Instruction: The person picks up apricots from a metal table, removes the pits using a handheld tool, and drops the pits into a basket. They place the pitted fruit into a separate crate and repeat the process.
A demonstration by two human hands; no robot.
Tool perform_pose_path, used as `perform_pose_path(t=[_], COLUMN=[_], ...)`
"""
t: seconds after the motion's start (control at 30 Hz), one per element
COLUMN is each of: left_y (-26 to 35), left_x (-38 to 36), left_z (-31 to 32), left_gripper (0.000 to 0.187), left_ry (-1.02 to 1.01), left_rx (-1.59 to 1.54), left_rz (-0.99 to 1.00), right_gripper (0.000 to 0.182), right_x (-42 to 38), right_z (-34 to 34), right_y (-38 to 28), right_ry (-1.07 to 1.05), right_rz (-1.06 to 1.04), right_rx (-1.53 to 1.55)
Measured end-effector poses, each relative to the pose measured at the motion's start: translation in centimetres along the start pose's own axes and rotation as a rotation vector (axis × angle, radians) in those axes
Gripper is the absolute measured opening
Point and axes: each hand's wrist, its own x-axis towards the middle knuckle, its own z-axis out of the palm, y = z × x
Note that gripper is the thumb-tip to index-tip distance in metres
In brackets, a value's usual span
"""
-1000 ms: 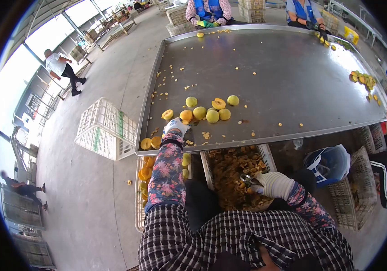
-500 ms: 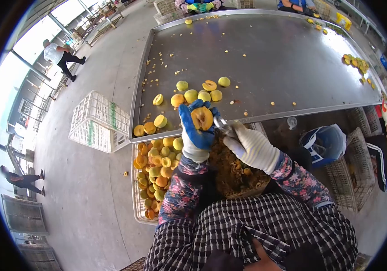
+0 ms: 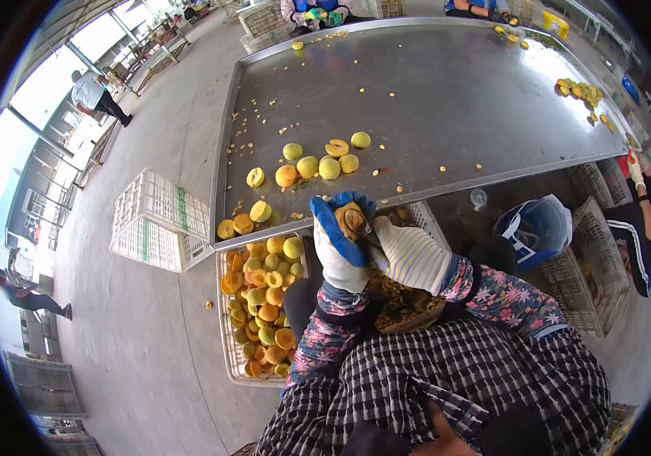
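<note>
My left hand (image 3: 338, 242), in a blue and white glove, grips a halved peach (image 3: 353, 220) with its cut face up. My right hand (image 3: 408, 253), in a striped white glove, presses against that peach half; a pitting tool was visible in it earlier but is hidden behind the fingers. Both hands hover just below the front edge of the steel table (image 3: 417, 99). A cluster of whole and halved peaches (image 3: 318, 161) lies on the table ahead. Under my left arm is a white crate of peach halves (image 3: 261, 289); under my hands is a crate of pits (image 3: 405, 300).
Empty white crates (image 3: 160, 220) are stacked on the floor to the left. Baskets and a blue bag (image 3: 542, 228) stand at the right, beside a seated person (image 3: 649, 228). Other workers sit at the table's far side. Peach scraps dot the table.
My left hand picked a peach half off the table and brought it toward me. My right hand rose from the pit crate and met it at the peach.
</note>
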Motion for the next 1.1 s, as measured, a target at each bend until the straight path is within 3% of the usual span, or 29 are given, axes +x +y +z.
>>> perform_pose_path(t=[0.17,0.27,0.37,0.4,0.53,0.63,0.87,0.93,0.97,1.03,1.1], left_y=[0.8,0.0,-0.2,-0.9,-1.2,-0.8,-0.7,-0.8,-0.7,-0.7,-2.1], left_x=[-0.3,0.4,1.0,1.3,1.3,0.8,0.9,0.9,0.8,-0.3,0.6], left_z=[-0.1,-1.0,-0.2,-1.2,-2.2,-2.1,-1.7,-2.4,-2.7,-3.0,-4.8], left_gripper=[0.051,0.053,0.054,0.056,0.055,0.055,0.057,0.058,0.058,0.057,0.052], left_ry=[-0.005,-0.066,-0.072,-0.205,-0.270,-0.290,-0.017,-0.083,-0.115,-0.218,-0.102], left_rx=[0.136,0.162,-0.282,-0.296,-0.241,0.009,-0.108,-0.059,-0.033,0.392,0.083], left_rz=[-0.079,-0.034,-0.096,-0.033,-0.044,0.033,-0.224,-0.210,-0.200,0.144,-0.121], right_gripper=[0.034,0.031,0.030,0.029,0.030,0.031,0.029,0.029,0.029,0.030,0.030], right_x=[-0.6,-0.2,0.7,0.5,0.9,1.0,0.9,1.0,1.0,0.8,0.7], right_z=[0.5,-0.4,2.0,2.8,0.3,-1.3,-1.2,-1.1,-1.0,-0.9,-0.7], right_y=[0.8,0.2,3.4,4.4,3.0,2.0,1.8,1.6,1.8,1.9,2.0], right_ry=[-0.031,-0.090,-0.011,-0.073,-0.103,-0.096,-0.031,-0.029,-0.038,-0.073,-0.123], right_rz=[-0.027,0.096,-0.044,0.143,0.139,0.143,-0.079,-0.111,-0.127,-0.134,-0.137], right_rx=[-0.101,0.102,0.267,0.464,0.337,0.237,-0.022,-0.089,-0.118,-0.155,-0.167])
